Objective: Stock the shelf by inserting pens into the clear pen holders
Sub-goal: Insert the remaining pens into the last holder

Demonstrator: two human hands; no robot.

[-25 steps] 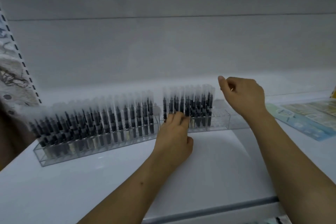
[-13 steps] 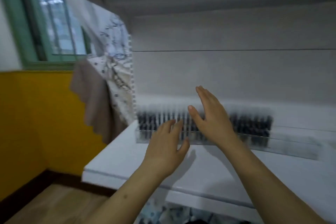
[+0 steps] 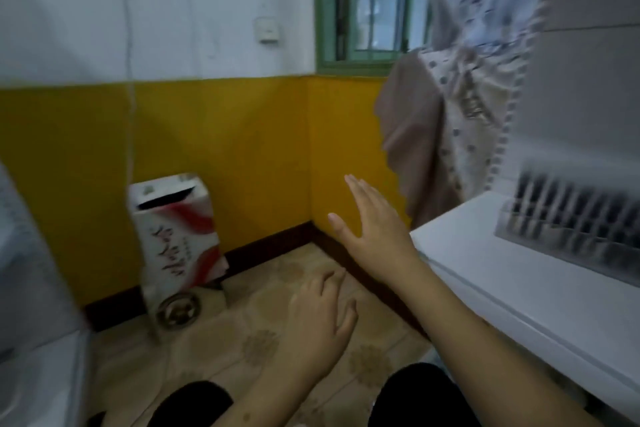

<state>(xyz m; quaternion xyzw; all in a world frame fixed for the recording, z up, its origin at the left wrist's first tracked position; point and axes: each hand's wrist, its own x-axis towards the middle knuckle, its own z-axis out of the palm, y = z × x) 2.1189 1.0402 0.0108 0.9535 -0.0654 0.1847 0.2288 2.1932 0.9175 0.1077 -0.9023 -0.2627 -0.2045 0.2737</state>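
The whole view is smeared with motion blur. Both hands hang in the air over the floor, off the left end of the shelf, and neither has anything in it. The right hand is spread flat, fingers straight and thumb out to the side. The left hand, lower, has its fingers loosely bent and slack.

The pens stand upright at the far right in one clear pen holder, a hard, see-through block with a gridded look that sits on the smooth white shelf. The pens are dark, thin sticks packed in close rows, too blurred to count. Both hands are well apart from them.

Behind the shelf's end hangs soft cloth: one brownish piece and one pale, dotted one. In the corner stands one tall cardboard box, white with red swirls and a dark slot near the top, and one round wheel-like thing at its foot. The floor is beige tile with a faint flower print. The wall is glossy yellow below and white above, with one green-framed window.
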